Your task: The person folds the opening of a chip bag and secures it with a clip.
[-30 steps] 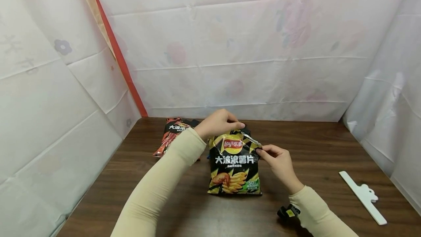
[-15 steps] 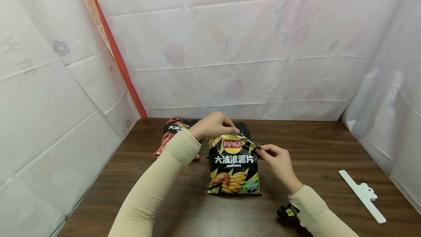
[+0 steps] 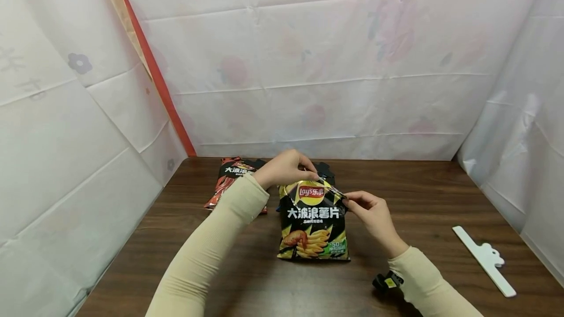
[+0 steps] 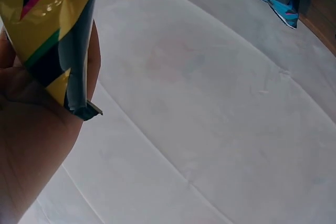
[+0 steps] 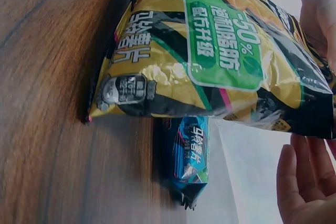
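A black and yellow Lay's chip bag [image 3: 313, 224] stands upright on the table, its printed front toward me. My left hand [image 3: 286, 168] pinches its top edge from above. At the upper right corner, my right hand [image 3: 372, 212] pinches the bag between thumb and fingertips. The left wrist view shows one folded corner of the chip bag [image 4: 52, 19] against the left palm [image 4: 37, 114]. In the right wrist view the bag's side [image 5: 210, 51] fills the upper half, with the right hand's fingers [image 5: 307, 166] at its top corner.
Behind my left forearm lies a red chip bag [image 3: 226, 180]. A blue chip bag [image 5: 189, 156] stands behind the yellow one, with a black jagged-edged piece [image 3: 325, 171] near it. To the right rests a white clip [image 3: 484, 260] on the brown table [image 3: 423, 190]. White sheets hang around.
My left hand has come slightly down and left along the bag's top. The silvery opening seen earlier along the top edge has narrowed. The right hand stays at the corner.
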`<move>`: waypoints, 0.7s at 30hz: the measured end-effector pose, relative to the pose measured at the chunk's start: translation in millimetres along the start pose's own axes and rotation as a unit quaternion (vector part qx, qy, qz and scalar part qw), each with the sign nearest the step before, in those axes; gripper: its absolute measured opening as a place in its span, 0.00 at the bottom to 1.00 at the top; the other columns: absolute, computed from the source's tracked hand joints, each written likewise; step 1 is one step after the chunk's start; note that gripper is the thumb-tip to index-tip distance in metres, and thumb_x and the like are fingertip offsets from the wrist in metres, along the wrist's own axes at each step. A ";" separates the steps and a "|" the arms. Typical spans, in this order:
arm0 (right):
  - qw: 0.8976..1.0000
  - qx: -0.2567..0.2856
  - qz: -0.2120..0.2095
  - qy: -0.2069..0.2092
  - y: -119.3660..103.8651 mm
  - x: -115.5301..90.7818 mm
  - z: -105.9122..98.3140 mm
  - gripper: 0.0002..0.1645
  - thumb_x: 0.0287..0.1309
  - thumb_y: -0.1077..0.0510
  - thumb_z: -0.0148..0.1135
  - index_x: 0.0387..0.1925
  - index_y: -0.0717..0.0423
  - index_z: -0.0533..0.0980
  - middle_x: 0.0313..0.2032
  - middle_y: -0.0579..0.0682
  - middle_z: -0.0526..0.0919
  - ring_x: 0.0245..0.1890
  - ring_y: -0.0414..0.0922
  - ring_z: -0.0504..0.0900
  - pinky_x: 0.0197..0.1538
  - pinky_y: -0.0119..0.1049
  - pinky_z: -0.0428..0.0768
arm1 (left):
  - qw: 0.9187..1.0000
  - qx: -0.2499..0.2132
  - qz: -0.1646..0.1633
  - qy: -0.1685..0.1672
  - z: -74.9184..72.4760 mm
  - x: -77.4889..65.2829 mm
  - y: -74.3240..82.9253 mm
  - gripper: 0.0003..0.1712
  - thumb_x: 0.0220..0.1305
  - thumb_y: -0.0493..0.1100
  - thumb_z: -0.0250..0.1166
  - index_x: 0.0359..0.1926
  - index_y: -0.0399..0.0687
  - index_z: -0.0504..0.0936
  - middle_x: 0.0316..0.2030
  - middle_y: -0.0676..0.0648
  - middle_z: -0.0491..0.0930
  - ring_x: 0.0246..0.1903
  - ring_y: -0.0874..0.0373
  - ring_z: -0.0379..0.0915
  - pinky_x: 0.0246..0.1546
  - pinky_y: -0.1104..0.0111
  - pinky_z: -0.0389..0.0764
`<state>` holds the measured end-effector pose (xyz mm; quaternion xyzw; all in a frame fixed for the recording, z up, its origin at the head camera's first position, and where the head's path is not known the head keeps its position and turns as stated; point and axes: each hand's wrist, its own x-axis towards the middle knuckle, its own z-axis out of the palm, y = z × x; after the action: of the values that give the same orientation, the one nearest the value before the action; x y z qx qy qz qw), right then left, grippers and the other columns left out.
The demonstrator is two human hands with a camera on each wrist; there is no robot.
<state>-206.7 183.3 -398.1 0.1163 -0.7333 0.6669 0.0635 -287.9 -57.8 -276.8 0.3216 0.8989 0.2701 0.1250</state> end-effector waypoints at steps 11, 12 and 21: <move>0.998 -0.017 0.014 -0.058 -9.3 4.0 -11.1 0.26 0.66 0.58 0.61 0.60 0.69 0.73 0.46 0.38 0.83 0.44 0.33 0.82 0.47 0.32 0.82 | 1.000 0.007 -0.001 0.008 2.0 -0.6 -0.1 0.09 0.66 0.50 0.66 0.41 0.57 0.89 0.42 0.54 0.86 0.30 0.65 0.78 0.34 0.68 0.75; 0.998 -0.019 0.014 -0.060 -10.5 5.2 -11.9 0.26 0.67 0.57 0.60 0.60 0.69 0.72 0.48 0.39 0.84 0.45 0.32 0.82 0.48 0.32 0.82 | 1.000 0.007 0.000 0.008 2.0 -0.6 0.1 0.09 0.66 0.50 0.66 0.42 0.56 0.89 0.42 0.54 0.87 0.29 0.65 0.78 0.34 0.68 0.75; 0.997 -0.052 0.019 -0.061 -10.1 13.1 -8.2 0.22 0.70 0.51 0.56 0.57 0.61 0.78 0.53 0.49 0.83 0.48 0.32 0.81 0.49 0.29 0.80 | 1.000 0.005 0.003 0.007 1.6 -1.7 1.5 0.09 0.66 0.50 0.66 0.42 0.55 0.89 0.42 0.53 0.87 0.23 0.63 0.74 0.31 0.69 0.72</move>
<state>-217.2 189.5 -384.2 0.1394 -0.7715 0.6207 0.0114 -285.2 -57.3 -277.2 0.3226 0.9003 0.2683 0.1160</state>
